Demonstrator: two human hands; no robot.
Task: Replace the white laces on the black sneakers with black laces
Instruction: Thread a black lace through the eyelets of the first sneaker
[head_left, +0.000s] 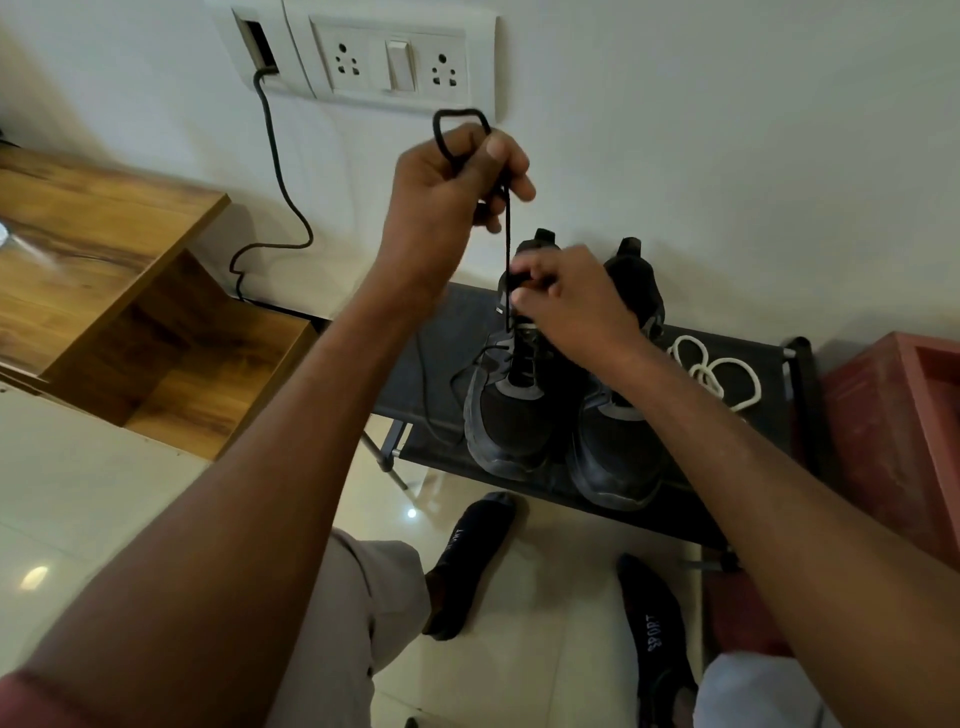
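L hand (457, 176) is gripping black lace (508, 249), pulling it taut above R hand (566, 306), which I'm pinching at shoe (511, 405) eyelets. Lace is limp, light; I'm holding near tip.

Left hand (457, 176) raised, fingers curled in a grip, right hand (571, 306) lower, fingers pinching, both forearms extended

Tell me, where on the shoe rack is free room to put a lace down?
Bare rack top lies left of the left sneaker, crossed only by a black lace end. Right of the right sneaker, the white lace crowds the corner.
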